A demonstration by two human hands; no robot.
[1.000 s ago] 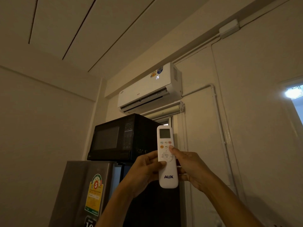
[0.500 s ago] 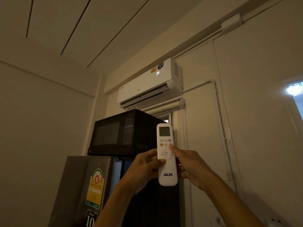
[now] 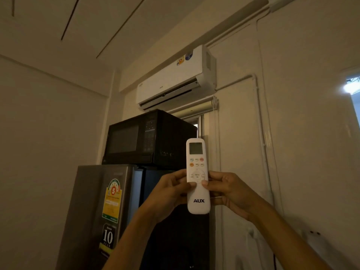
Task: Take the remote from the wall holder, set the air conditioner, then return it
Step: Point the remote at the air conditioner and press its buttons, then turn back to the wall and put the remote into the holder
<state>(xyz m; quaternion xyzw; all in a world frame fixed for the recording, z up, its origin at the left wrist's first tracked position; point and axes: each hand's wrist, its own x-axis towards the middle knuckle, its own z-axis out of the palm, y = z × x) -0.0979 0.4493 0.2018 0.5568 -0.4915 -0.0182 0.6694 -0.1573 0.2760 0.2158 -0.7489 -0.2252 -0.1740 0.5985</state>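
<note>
Both hands clasp the white remote point(image 3: 197, 176) upright: left hand point(image 3: 171, 193) and right hand point(image 3: 228, 190) pinch its sides, thumbs resting just below the button ring. It points up toward the air conditioner point(image 3: 175, 78), mounted high above a black microwave point(image 3: 144, 139) on a grey fridge point(image 3: 101, 211).

Held upright in front of the microwave's right edge: a slim white remote point(image 3: 197, 175), grey screen at the top, rows of small coloured buttons under it, a round menu pad at mid-body and "AUX" printed near the rounded bottom end. Gripped on both sides at mid-body, thumbs resting just below the round pad. Mounted high on the wall above and behind it: a white air conditioner point(image 3: 175, 78), stickers at its upper right, louvre slightly open.
</note>
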